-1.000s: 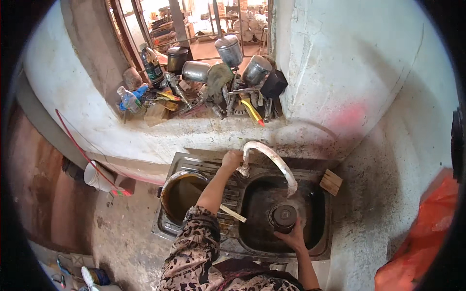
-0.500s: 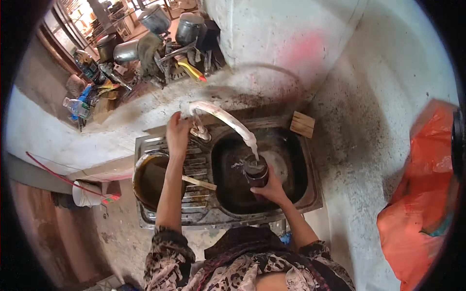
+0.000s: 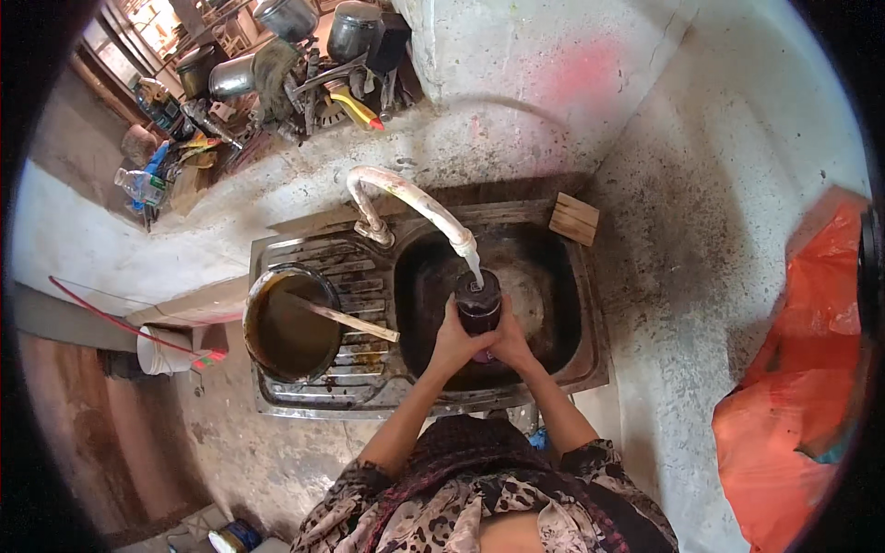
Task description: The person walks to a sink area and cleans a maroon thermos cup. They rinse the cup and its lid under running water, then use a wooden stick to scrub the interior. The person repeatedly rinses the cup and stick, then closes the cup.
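Cylinder [image 3: 479, 320], dark, between left hand [image 3: 453, 345] and right hand [image 3: 510, 341], fingers [image 3: 451, 320] wrapped round its sides; long axis toward tap [image 3: 417, 197], top under the stream

There's the far wall [image 3: 498, 55], pale and scuffed, with a pink blotch [image 3: 585, 69] spreading across it! Round the corner, the right wall [image 3: 756, 120] runs greyish white, darkly mottled lower down. Far left now, bright light comes through the window [image 3: 115, 53], above a grimy, cluttered sill [image 3: 263, 158]. And down at near left, speckled grey floor [image 3: 221, 415], turning reddish brown further left!
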`<state>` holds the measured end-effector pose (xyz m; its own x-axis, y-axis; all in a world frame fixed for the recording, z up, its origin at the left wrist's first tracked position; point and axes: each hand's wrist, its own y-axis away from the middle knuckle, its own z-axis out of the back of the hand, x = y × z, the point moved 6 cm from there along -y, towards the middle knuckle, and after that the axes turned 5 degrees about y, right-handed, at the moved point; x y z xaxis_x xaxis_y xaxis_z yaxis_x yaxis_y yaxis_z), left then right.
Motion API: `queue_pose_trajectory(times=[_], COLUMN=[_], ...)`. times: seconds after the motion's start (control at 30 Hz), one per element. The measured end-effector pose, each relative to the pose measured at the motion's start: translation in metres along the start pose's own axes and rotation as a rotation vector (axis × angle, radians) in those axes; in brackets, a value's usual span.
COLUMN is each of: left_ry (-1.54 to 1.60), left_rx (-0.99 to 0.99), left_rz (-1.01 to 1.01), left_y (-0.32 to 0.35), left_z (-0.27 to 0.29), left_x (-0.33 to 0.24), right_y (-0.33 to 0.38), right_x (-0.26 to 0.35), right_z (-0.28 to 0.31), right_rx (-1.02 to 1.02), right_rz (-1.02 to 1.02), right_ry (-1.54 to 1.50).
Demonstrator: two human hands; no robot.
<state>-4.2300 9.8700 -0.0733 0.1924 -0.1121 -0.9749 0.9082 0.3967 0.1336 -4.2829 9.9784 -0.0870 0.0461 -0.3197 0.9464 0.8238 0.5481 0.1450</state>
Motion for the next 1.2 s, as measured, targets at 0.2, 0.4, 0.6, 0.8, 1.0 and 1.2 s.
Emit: queue_pose_trajectory(times=[0.2, 0.4, 0.6, 0.8, 1.0, 1.2], left_ry=[-0.005, -0.148, 0.144, -0.061, 0.032, 0.030], left_rx=[0.019, 0.084, 0.345, 0.145, 0.155, -0.007], left_rz=[0.098, -0.013, -0.002, -0.059, -0.048, 0.048], left_y=[-0.023, -0.017, 0.009, 0.002, -0.011, -0.006], left_z=[0.003, -0.010, -0.036, -0.018, -0.006, -0.001], left_x=[0.016, 0.011, -0.006, 0.010, 0.035, 0.013], right_y=[0.004, -0.013, -0.032, -0.050, -0.022, -0.058], right_x=[-0.001, 0.058, 0.044, 0.025, 0.065, 0.004], right_z=[0.019, 0.044, 0.010, 0.021, -0.011, 0.022], right_rx=[0.208, 0.178, 0.405, 0.336, 0.170, 0.346], right_rz=[0.138, 0.362, 0.064, 0.083, 0.521, -0.071], right_ry=[0.144, 0.479, 0.945, 0.617, 0.965, 0.455])
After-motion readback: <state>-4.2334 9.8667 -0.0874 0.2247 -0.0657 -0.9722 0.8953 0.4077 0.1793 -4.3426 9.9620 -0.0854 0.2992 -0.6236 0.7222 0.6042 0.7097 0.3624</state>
